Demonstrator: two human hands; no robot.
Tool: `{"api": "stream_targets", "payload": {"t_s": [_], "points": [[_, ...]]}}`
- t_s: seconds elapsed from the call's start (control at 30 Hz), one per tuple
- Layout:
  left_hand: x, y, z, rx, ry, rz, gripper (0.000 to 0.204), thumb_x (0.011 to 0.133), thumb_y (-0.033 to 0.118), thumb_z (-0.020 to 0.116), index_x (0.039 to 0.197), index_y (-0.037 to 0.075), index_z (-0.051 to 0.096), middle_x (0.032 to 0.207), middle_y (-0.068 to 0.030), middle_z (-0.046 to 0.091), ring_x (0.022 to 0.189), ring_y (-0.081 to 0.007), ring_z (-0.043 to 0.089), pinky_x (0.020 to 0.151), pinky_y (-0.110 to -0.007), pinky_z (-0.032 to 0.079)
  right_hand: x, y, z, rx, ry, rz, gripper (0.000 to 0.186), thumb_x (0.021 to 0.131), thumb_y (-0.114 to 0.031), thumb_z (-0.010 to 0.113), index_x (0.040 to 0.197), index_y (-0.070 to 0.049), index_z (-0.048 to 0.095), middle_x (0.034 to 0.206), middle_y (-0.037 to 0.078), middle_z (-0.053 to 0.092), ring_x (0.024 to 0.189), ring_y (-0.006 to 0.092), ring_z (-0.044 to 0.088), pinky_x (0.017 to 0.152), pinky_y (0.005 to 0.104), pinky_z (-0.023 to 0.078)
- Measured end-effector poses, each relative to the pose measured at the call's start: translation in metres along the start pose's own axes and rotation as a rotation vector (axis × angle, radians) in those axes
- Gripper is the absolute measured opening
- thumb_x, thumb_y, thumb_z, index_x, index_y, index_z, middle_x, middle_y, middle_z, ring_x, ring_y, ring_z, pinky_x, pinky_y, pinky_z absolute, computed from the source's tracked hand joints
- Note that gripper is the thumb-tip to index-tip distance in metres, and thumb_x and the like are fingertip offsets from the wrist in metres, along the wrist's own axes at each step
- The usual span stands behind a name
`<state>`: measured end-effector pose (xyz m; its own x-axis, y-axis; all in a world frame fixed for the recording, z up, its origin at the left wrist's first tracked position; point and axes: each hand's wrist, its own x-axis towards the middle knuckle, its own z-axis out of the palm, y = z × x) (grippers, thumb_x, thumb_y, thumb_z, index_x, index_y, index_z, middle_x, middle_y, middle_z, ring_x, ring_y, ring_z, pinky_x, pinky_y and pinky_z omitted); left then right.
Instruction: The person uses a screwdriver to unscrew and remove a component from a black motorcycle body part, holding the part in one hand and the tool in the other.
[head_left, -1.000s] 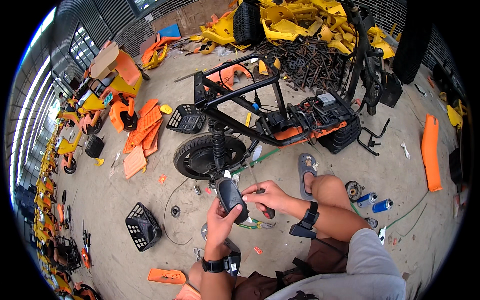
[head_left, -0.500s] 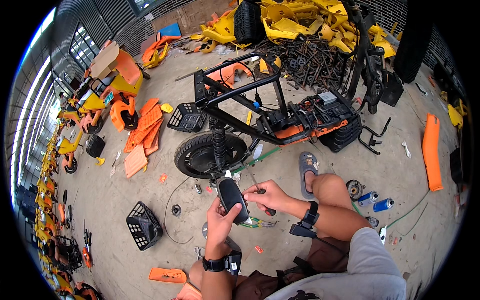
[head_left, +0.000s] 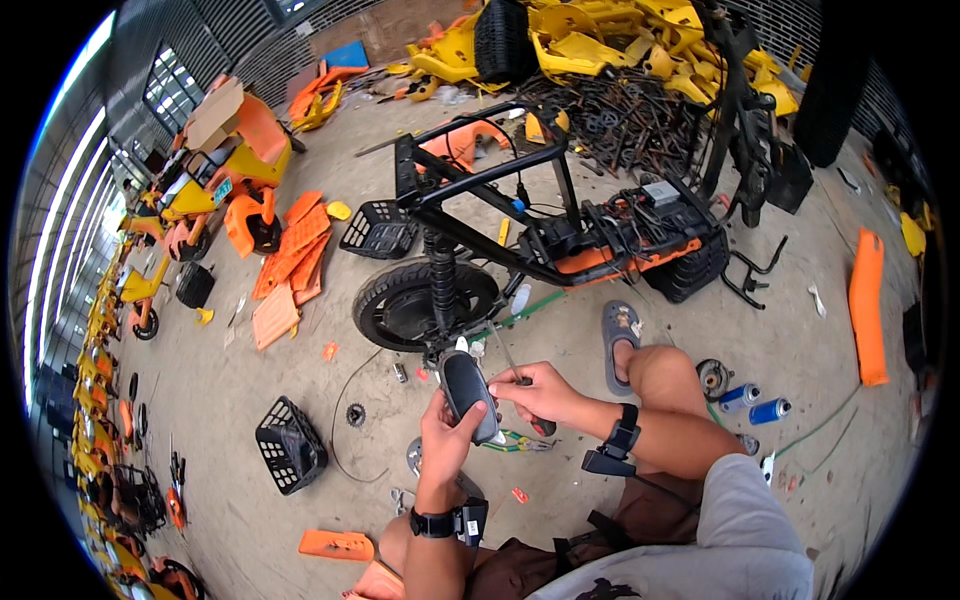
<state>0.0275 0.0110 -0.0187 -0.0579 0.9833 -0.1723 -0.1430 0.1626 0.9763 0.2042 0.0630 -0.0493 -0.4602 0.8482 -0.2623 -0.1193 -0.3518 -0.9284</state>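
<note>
My left hand [head_left: 447, 428] grips a long oval part [head_left: 466, 386] with a dark, shallow face and white tips at both ends; its exact kind is unclear. The thumb presses along its lower edge. A screwdriver [head_left: 543, 427] lies in my closed right hand [head_left: 540, 392], its shaft pointing up and away and the handle end showing below the palm. The right fingertips are at the part's right edge; whether they pinch something small there is hidden. Just beyond the part stands a stripped scooter frame [head_left: 480, 190] with its rear wheel [head_left: 405, 308].
Pliers [head_left: 520, 441] with green-yellow handles lie below my hands. A black basket [head_left: 290, 447] and a small sprocket [head_left: 355, 414] are to the left. Two blue spray cans [head_left: 770, 411] lie right of my knee. Yellow panels [head_left: 600, 40] and dark metal parts [head_left: 630, 125] pile up far back.
The oval part has tilted a little in my left hand, so more of its grey inner rim shows. Both hands keep their hold. The whole view has shifted slightly.
</note>
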Motion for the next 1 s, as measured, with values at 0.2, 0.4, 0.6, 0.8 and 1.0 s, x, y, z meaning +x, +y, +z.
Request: {"api": "stream_targets", "payload": {"t_s": [0.2,0.4,0.6,0.8,1.0], "points": [[0.0,0.014,-0.005,-0.389,0.017,0.063,0.046,0.089,-0.002,0.065,0.128,0.001,0.042,0.11,-0.0198,0.066,0.096,-0.0315,0.069,0.085,-0.043,0.058,0.013,0.007,-0.011,0.673,0.23,0.189,0.048,0.086,-0.009,0.059,0.131,-0.009,0.042,0.092,0.008,0.057,0.071,0.0201,0.06,0.066,0.0378,0.052],[0.003,0.007,-0.02,-0.43,0.045,0.24,0.049,0.084,-0.007,0.067,0.129,-0.004,0.048,0.122,-0.0204,0.063,0.109,-0.0331,0.065,0.097,-0.043,0.051,-0.007,-0.022,0.002,0.391,0.107,0.278,0.062,0.095,-0.008,0.051,0.148,-0.013,0.02,0.107,0.013,0.063,0.074,0.0218,0.061,0.07,0.0425,0.055],[0.004,0.009,-0.025,-0.249,0.246,0.329,0.045,0.083,-0.009,0.067,0.125,-0.007,0.053,0.122,-0.0177,0.064,0.112,-0.0251,0.063,0.1,-0.037,0.048,-0.02,-0.021,-0.002,-0.626,0.039,-0.533,0.058,0.097,-0.011,0.051,0.148,-0.009,0.025,0.106,0.011,0.065,0.068,0.0185,0.06,0.067,0.0322,0.051],[0.003,0.013,-0.026,-0.007,0.364,0.483,0.039,0.083,-0.011,0.065,0.121,-0.004,0.058,0.121,-0.016,0.065,0.111,-0.0222,0.063,0.098,-0.035,0.049,-0.022,-0.016,0.007,-0.683,0.019,-0.79,0.048,0.094,-0.018,0.057,0.14,-0.008,0.046,0.108,0.017,0.068,0.085,0.0357,0.068,0.078,0.0404,0.054],[0.001,0.011,-0.029,-0.024,0.378,0.503,0.039,0.084,-0.011,0.064,0.121,-0.003,0.057,0.118,-0.0156,0.066,0.11,-0.0229,0.063,0.097,-0.035,0.05,-0.029,-0.02,0.01,-0.729,-0.134,-0.691,0.044,0.092,-0.021,0.063,0.133,-0.01,0.055,0.103,0.019,0.069,0.083,0.0361,0.068,0.073,0.04,0.055]]}}
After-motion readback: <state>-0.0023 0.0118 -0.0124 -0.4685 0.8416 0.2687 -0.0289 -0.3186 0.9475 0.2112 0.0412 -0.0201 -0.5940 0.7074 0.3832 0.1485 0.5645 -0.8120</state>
